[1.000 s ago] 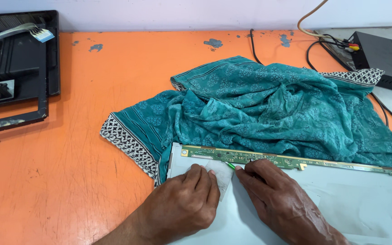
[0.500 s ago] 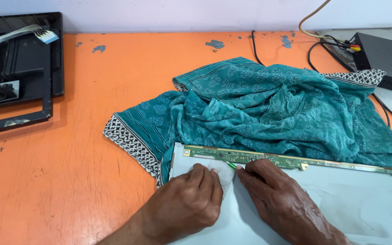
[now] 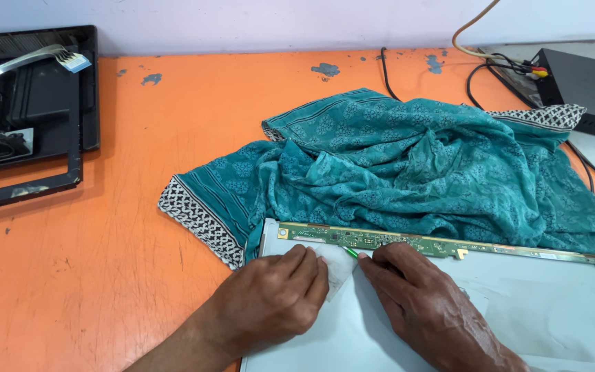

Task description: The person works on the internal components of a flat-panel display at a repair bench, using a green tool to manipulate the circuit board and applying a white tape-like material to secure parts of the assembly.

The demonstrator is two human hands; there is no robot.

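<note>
— What are the hands doing?

— Both lie on the pale grey panel at the near edge of the orange table. The left hand rests palm down, fingers held together and curled a little, with the fingertips pressing on a small piece of white paper or film that lies on the panel. It is not wrapped round anything; it just pins that piece flat.

— And the right?

— The right hand comes in from the lower right, back of the hand up, fingers closed together. Its fingertips meet at a thin green sliver, just beside the white piece. It looks like a pinch, but the sliver is too small for me to tell whether it is gripped or only touched.

— How do the two hands sit to each other?

— Near, fingertips almost meeting, with the white piece between them. Both wrists run off toward the bottom of the view.

— Where is the panel exactly?

— Flat on the table. A narrow green circuit strip runs along its far edge, and a crumpled teal cloth with a black-and-white patterned border lies just behind it, touching that edge.

— Anything else around?

— A black frame with opened electronics at far left, and a black box with cables at far right, both well apart from the hands.
</note>
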